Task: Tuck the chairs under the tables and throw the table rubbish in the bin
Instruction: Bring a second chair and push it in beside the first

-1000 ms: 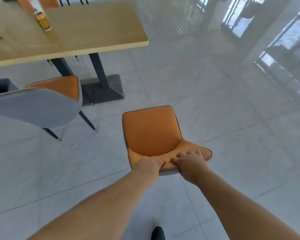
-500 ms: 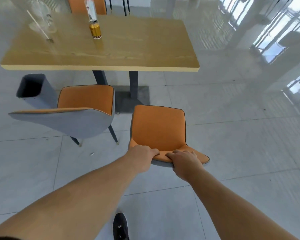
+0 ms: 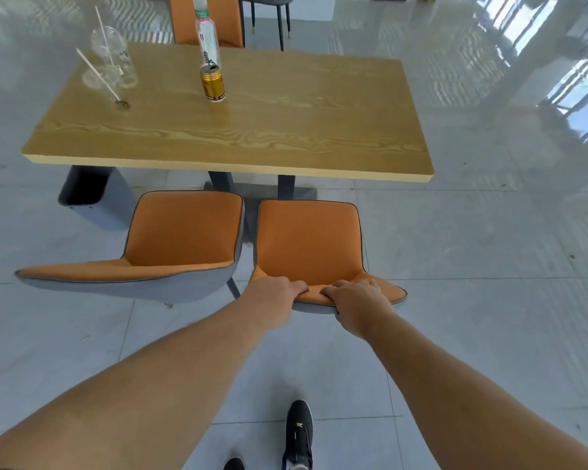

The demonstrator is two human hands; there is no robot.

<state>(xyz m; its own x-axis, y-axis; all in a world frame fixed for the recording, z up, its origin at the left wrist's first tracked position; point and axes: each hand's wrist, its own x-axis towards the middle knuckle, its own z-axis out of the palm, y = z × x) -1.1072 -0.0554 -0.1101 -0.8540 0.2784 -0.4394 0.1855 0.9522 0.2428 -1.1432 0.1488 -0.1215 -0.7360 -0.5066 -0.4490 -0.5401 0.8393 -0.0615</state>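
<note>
Both of my hands grip the top edge of the backrest of an orange chair (image 3: 308, 239): my left hand (image 3: 274, 298) on its left part, my right hand (image 3: 357, 301) on its right. The chair faces the wooden table (image 3: 286, 130), its seat front close to the table's near edge. A second orange chair (image 3: 180, 232) stands beside it on the left, also outside the table. On the table's far left stand a gold can (image 3: 213, 83), a plastic bottle (image 3: 207, 39) and clear cups with straws (image 3: 111, 62).
A grey bin (image 3: 92, 198) stands on the floor under the table's left corner. Another orange chair (image 3: 184, 22) sits at the far side of the table. Glossy tiled floor stretches open to the right. My shoes (image 3: 297, 432) show below.
The chair in my hands has moved toward the table and now lines up beside the left chair. My view has swung to face the table squarely.
</note>
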